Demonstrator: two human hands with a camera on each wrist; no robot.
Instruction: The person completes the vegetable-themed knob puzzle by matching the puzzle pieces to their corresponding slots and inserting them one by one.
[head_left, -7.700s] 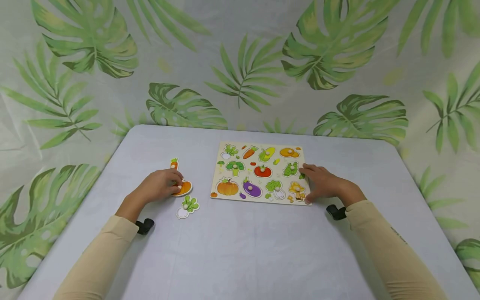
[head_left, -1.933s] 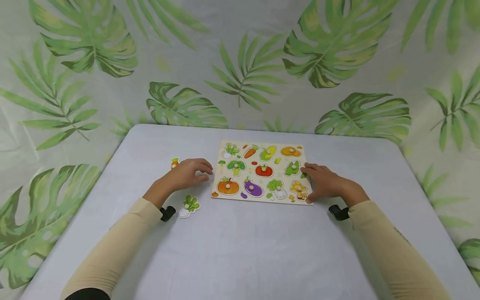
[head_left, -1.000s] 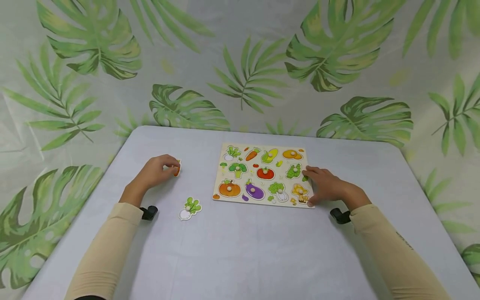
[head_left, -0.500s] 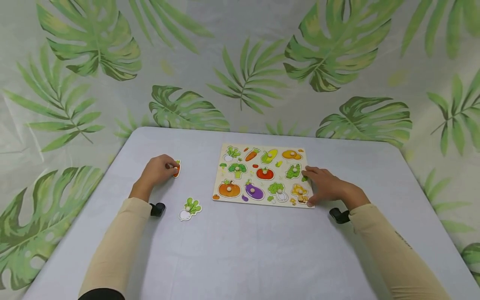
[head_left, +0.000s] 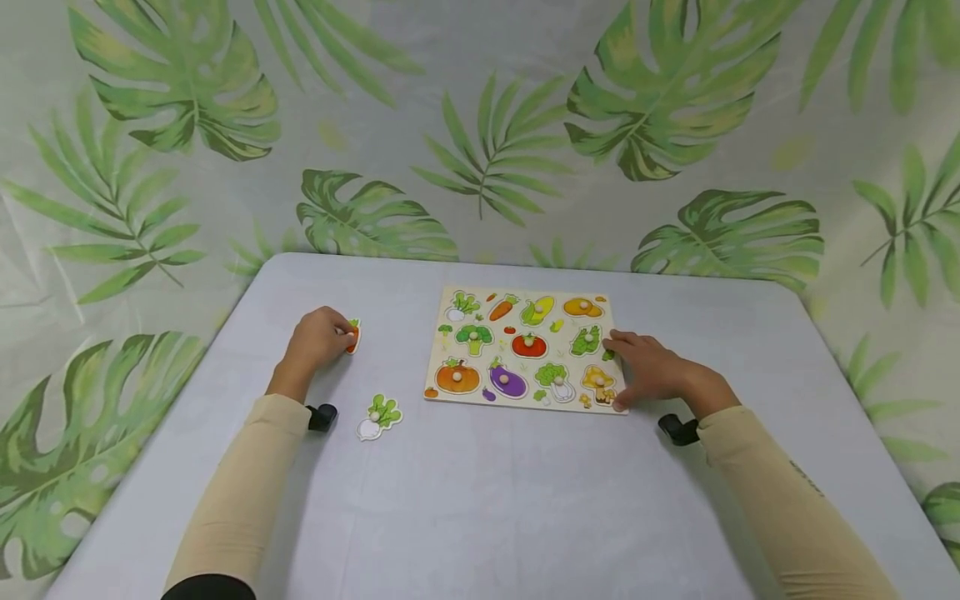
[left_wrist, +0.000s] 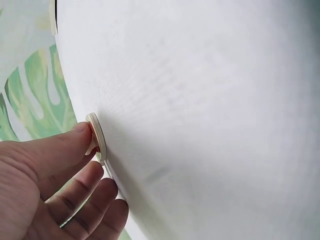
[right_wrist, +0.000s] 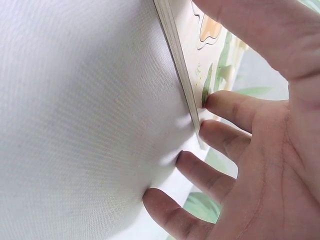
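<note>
My left hand (head_left: 317, 337) pinches the knob of a small wooden carrot puzzle piece (head_left: 354, 337) on the left of the table. In the left wrist view, thumb and fingertips meet at that carrot piece (left_wrist: 99, 139), seen edge-on. Nearer me lies a white radish piece (head_left: 380, 418) with green leaves. My right hand (head_left: 654, 375) rests against the right edge of the vegetable puzzle board (head_left: 491, 396), fingers spread. In the right wrist view, thumb and fingertips touch the board (right_wrist: 182, 75) and the table. Knobs show on the pumpkin, eggplant and tomato; the carrot and radish spots show none.
A white cloth covers the table (head_left: 480, 500), which has rounded far corners. Behind it hangs a leaf-printed curtain (head_left: 495, 150). Bare cloth lies between the radish piece and the board.
Earlier my left hand held the pumpkin piece, then was beside the board; the pumpkin now sits in its spot. The left hand has since moved back left to the carrot. The right hand stayed.
</note>
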